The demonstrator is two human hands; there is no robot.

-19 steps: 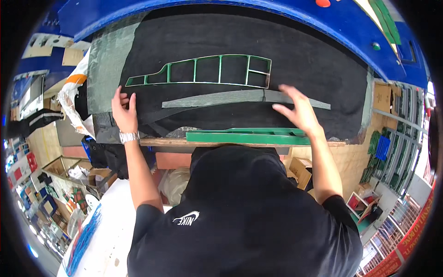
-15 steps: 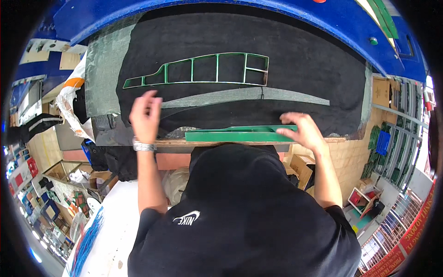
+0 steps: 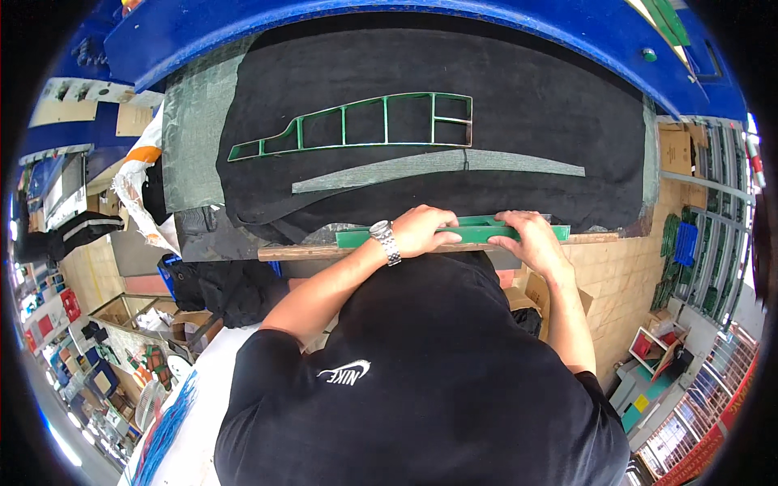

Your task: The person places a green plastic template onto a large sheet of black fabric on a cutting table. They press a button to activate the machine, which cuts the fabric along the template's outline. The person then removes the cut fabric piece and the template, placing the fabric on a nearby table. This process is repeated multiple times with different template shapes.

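Green flat strip (image 3: 454, 235) is seen in the head view at the near edge of the surface (image 3: 567, 121), on black cloth (image 3: 527, 89). It is gripped by the left hand (image 3: 421, 231) and right hand (image 3: 531, 239), fingers curled over it. A green ribbed frame (image 3: 365, 125) and grey strip (image 3: 438, 168) lie beyond.

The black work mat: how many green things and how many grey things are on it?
Green: 2, the green lattice frame and the flat green strip under the left hand and right hand.
Grey: 1, the long grey curved strip.
Total: 3.
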